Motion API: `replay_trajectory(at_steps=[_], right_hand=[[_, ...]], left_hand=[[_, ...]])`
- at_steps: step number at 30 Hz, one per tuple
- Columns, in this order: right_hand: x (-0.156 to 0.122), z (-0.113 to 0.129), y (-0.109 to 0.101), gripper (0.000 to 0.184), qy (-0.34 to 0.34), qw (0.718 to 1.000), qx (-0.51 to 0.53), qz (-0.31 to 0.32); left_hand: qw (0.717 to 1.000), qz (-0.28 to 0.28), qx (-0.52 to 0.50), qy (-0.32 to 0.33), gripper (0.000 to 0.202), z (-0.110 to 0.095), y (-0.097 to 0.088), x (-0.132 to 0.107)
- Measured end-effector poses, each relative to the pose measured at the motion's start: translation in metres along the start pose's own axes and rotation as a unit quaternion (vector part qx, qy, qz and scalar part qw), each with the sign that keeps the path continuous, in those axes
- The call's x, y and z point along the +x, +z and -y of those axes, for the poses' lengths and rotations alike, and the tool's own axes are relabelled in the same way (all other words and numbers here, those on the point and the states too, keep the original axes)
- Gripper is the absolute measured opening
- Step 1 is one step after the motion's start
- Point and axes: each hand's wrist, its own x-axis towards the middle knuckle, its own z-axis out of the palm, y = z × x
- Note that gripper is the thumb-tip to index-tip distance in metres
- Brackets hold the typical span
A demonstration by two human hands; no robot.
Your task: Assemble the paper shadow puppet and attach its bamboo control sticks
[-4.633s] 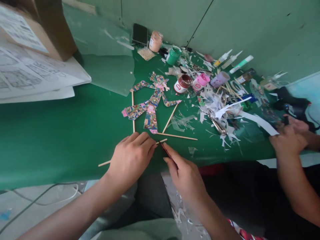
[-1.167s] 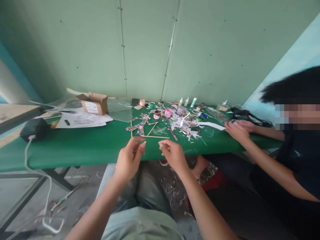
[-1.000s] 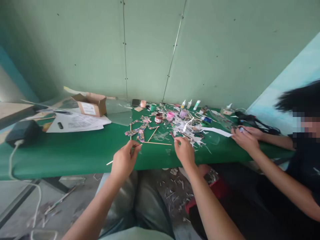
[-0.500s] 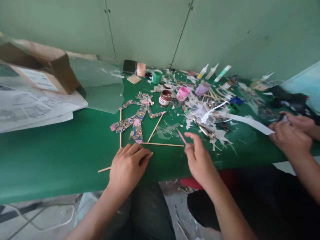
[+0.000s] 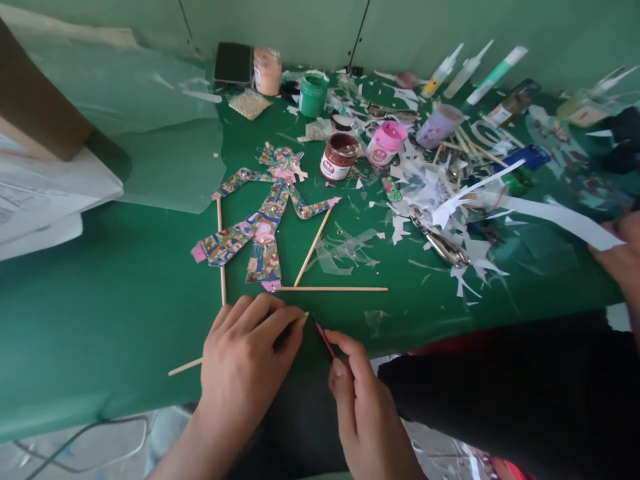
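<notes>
My left hand (image 5: 245, 347) is closed around a thin wooden stick (image 5: 186, 366), whose one end sticks out at the left and whose other tip shows just past my fingertips. Pinched in my right hand (image 5: 363, 400) is a slim pink tool (image 5: 325, 340) with a dark tip, close to that stick's tip; I cannot make out its exact kind. Beyond both hands lies a jointed, patterned paper puppet (image 5: 273, 213) with pink hands and feet. Wooden sticks (image 5: 340, 289) run from its arms and one foot.
Behind the puppet stand paint jars, dark red (image 5: 340, 157), pink (image 5: 386, 143) and green (image 5: 313, 93). Paper scraps (image 5: 430, 173) and metal pliers (image 5: 440, 240) lie to the right. A cardboard box (image 5: 45, 87) sits on papers at left. Another person's hand (image 5: 623, 253) is at the right edge.
My right hand has brought the pink tool left and toward me, up to the stick tip at my left fingers. The view has moved closer to the table.
</notes>
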Motion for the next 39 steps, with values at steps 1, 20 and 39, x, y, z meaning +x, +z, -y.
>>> replay_trajectory(at_steps=[1, 20, 39], right_hand=[[0.000, 0.001, 0.001, 0.034, 0.011, 1.000, 0.003, -0.005], [0.003, 0.005, -0.004, 0.032, -0.018, 0.999, -0.027, 0.001], [0.016, 0.009, -0.025, 0.047, -0.161, 0.969, -0.186, 0.006]], left_hand=[[1.000, 0.001, -0.001, -0.001, 0.012, 0.000, 0.000, 0.000], [1.000, 0.005, -0.004, -0.003, 0.015, -0.001, -0.001, 0.000], [1.000, 0.006, -0.026, 0.010, 0.011, 0.003, -0.002, -0.005]])
